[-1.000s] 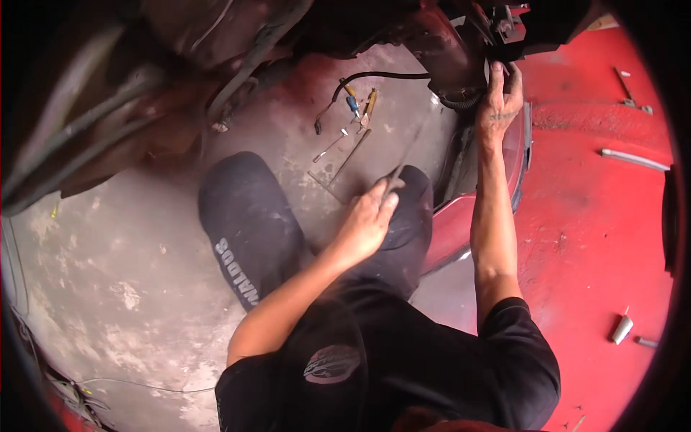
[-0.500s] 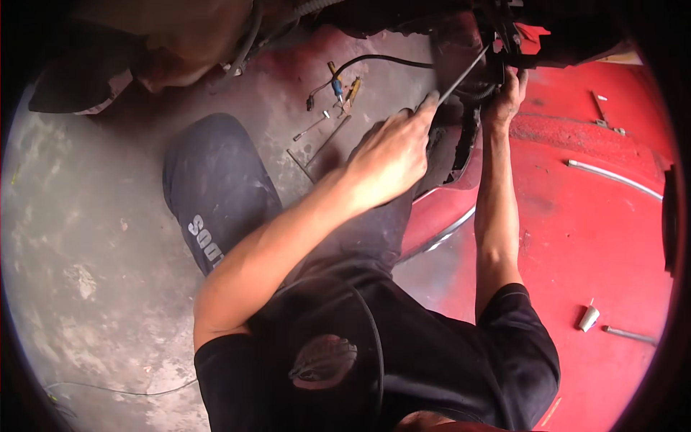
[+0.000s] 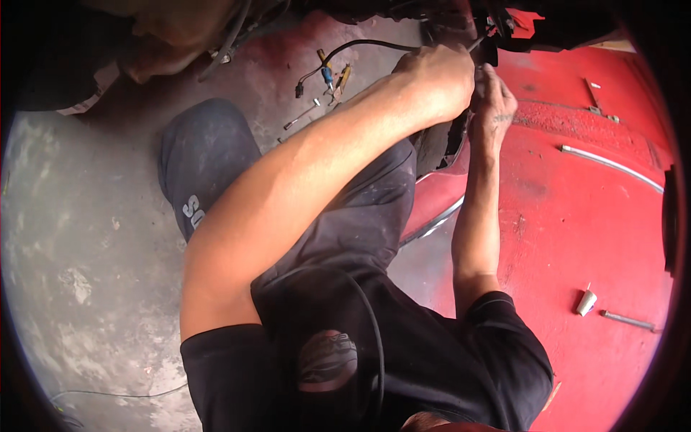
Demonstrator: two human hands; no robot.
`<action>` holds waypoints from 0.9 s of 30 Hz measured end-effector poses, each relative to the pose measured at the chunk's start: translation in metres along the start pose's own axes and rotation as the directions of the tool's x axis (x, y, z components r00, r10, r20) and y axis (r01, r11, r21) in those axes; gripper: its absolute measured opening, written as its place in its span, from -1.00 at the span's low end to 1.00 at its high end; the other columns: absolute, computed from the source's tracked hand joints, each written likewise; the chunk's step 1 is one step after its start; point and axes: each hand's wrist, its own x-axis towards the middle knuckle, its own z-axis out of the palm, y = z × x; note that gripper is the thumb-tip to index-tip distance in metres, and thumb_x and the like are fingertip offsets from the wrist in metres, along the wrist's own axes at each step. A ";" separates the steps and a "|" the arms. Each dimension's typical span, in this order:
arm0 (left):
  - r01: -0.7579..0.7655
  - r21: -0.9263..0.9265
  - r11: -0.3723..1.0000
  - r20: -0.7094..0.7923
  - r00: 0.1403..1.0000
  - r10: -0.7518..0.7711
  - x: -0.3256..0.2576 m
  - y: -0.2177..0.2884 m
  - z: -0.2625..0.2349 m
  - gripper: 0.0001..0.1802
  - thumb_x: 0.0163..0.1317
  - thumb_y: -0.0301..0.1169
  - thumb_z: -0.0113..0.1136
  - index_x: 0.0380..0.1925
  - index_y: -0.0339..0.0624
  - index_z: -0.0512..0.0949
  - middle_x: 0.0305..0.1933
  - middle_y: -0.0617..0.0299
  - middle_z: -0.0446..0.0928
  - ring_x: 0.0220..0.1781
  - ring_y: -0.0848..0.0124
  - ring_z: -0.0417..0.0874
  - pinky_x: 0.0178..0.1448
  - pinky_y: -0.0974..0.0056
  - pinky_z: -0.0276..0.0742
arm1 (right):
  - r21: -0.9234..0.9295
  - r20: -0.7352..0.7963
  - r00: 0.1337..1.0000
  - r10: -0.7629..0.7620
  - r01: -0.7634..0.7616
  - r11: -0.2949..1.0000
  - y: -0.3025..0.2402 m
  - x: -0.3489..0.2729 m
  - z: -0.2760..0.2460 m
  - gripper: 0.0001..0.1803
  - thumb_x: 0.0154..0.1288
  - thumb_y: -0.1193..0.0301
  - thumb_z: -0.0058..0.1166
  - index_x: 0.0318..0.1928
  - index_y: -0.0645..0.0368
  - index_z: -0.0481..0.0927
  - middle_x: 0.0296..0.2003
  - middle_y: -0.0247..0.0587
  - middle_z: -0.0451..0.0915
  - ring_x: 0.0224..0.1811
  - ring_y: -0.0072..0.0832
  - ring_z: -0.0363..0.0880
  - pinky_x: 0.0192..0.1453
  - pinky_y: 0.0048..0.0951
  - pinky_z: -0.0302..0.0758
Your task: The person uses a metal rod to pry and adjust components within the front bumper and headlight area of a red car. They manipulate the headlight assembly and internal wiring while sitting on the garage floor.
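Observation:
My left hand [image 3: 440, 83] is closed around the grip end of a long, thin metal rod tool, its handle hidden in my fist. The rod's bare shaft [image 3: 479, 40] slants up and right toward dark vehicle parts [image 3: 450, 32]. Close beside it, my right hand [image 3: 494, 104] points upward with fingers bent together at the dark parts; whatever they grip is hidden. A black cable [image 3: 371, 42] with a connector at its end arcs left from behind my left hand.
On the grey floor [image 3: 86, 237] lie a blue-and-yellow screwdriver [image 3: 326, 68], yellow-handled pliers [image 3: 343, 78] and a small metal tool [image 3: 302, 115]. A red panel [image 3: 561, 237] on the right carries a metal tube [image 3: 612, 165], a small white container [image 3: 586, 302] and a short rod [image 3: 628, 320].
My left hand has moved up and right with the rod tool, close to my right hand. My right hand has come down slightly from the dark parts, and the view has shifted a little.

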 end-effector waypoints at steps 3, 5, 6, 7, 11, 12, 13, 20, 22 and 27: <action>-0.027 0.035 0.999 0.058 0.998 0.025 0.006 0.005 -0.004 -0.73 0.17 -0.56 0.07 -0.15 -0.46 0.60 -0.27 -0.30 0.68 -0.17 -0.16 0.77 -0.10 -0.09 0.70 | -0.193 0.143 0.987 -0.078 0.105 0.976 -0.013 -0.005 0.014 -0.61 0.50 0.23 0.12 0.02 0.37 0.65 -0.30 -0.24 0.67 -0.25 -0.48 0.58 -0.14 -0.42 0.51; -0.040 0.045 0.998 0.064 0.997 0.037 0.004 0.010 -0.006 -0.80 0.17 -0.56 0.06 -0.31 -0.46 0.63 -0.30 -0.26 0.70 -0.21 -0.12 0.78 -0.14 -0.06 0.71 | -0.278 0.232 0.964 -0.128 0.192 0.941 -0.012 0.003 0.011 -0.59 0.51 0.27 0.10 0.12 0.38 0.61 -0.23 -0.17 0.72 -0.20 -0.40 0.65 -0.08 -0.39 0.56; -0.023 0.042 0.999 0.085 0.996 0.019 0.002 0.009 -0.009 -0.79 0.16 -0.56 0.05 -0.30 -0.46 0.63 -0.31 -0.26 0.69 -0.22 -0.12 0.78 -0.15 -0.06 0.70 | -0.187 0.243 0.959 -0.144 0.192 0.964 -0.027 0.001 0.022 -0.62 0.53 0.23 0.10 -0.05 0.37 0.67 -0.36 -0.27 0.67 -0.28 -0.51 0.58 -0.16 -0.43 0.50; -0.013 0.036 0.999 0.109 0.994 0.009 0.001 0.010 -0.012 -0.78 0.16 -0.57 0.05 -0.28 -0.46 0.63 -0.33 -0.26 0.69 -0.23 -0.11 0.78 -0.15 -0.06 0.70 | -0.110 0.227 0.967 -0.115 0.143 0.984 -0.032 -0.001 0.027 -0.62 0.54 0.22 0.09 -0.13 0.36 0.69 -0.43 -0.31 0.65 -0.33 -0.56 0.55 -0.20 -0.46 0.47; -0.018 0.082 0.996 -0.043 0.999 0.022 -0.017 0.002 0.002 -0.50 0.14 -0.55 0.08 0.14 -0.49 0.50 -0.32 -0.25 0.69 -0.25 -0.05 0.78 -0.14 -0.06 0.69 | 0.159 0.152 0.981 0.118 -0.142 0.977 -0.044 -0.006 0.045 -0.65 0.56 0.25 0.06 -0.18 0.34 0.69 -0.51 -0.36 0.58 -0.41 -0.62 0.51 -0.30 -0.51 0.43; -0.049 0.112 0.993 -0.131 0.989 0.064 -0.027 0.000 0.007 -0.43 0.14 -0.55 0.08 0.22 -0.49 0.45 -0.32 -0.24 0.69 -0.26 -0.04 0.78 -0.14 -0.07 0.69 | 0.200 0.133 0.976 0.171 -0.195 0.960 -0.044 -0.009 0.049 -0.66 0.56 0.26 0.05 -0.18 0.33 0.67 -0.53 -0.37 0.55 -0.44 -0.63 0.49 -0.33 -0.52 0.42; -0.032 0.108 0.994 -0.118 0.992 0.045 -0.037 -0.003 0.010 -0.31 0.11 -0.56 0.11 0.34 -0.47 0.36 -0.30 -0.21 0.69 -0.28 -0.05 0.77 -0.13 -0.07 0.68 | 0.244 0.118 0.967 0.224 -0.247 0.938 -0.043 -0.009 0.052 -0.68 0.57 0.27 0.04 -0.18 0.31 0.66 -0.54 -0.38 0.52 -0.47 -0.63 0.48 -0.36 -0.52 0.41; -0.027 0.220 0.975 -0.206 0.976 0.074 -0.044 -0.004 -0.001 -0.48 0.08 -0.58 0.15 0.13 -0.38 0.56 -0.32 -0.17 0.70 -0.29 -0.05 0.79 -0.22 -0.06 0.70 | 0.314 0.204 0.966 0.158 -0.217 0.924 -0.032 -0.001 0.050 -0.73 0.59 0.31 -0.02 -0.22 0.24 0.60 -0.59 -0.45 0.39 -0.62 -0.64 0.34 -0.49 -0.52 0.32; -0.009 0.235 0.972 -0.199 0.978 0.057 -0.043 -0.002 -0.002 -0.53 0.09 -0.57 0.17 0.08 -0.35 0.59 -0.31 -0.17 0.71 -0.26 -0.04 0.79 -0.21 -0.04 0.72 | 0.404 0.226 0.951 0.213 -0.290 0.868 -0.026 0.004 0.052 -0.74 0.59 0.30 -0.03 -0.18 0.23 0.59 -0.59 -0.45 0.40 -0.60 -0.64 0.36 -0.48 -0.52 0.32; 0.033 0.272 0.962 -0.162 0.987 0.012 -0.039 -0.001 -0.012 -0.57 0.13 -0.54 0.24 0.06 -0.28 0.61 -0.30 -0.14 0.71 -0.20 -0.04 0.79 -0.12 -0.04 0.74 | 0.480 0.282 0.906 0.315 -0.418 0.771 -0.028 0.004 0.054 -0.75 0.59 0.28 -0.04 -0.12 0.20 0.58 -0.60 -0.43 0.43 -0.58 -0.61 0.40 -0.44 -0.48 0.43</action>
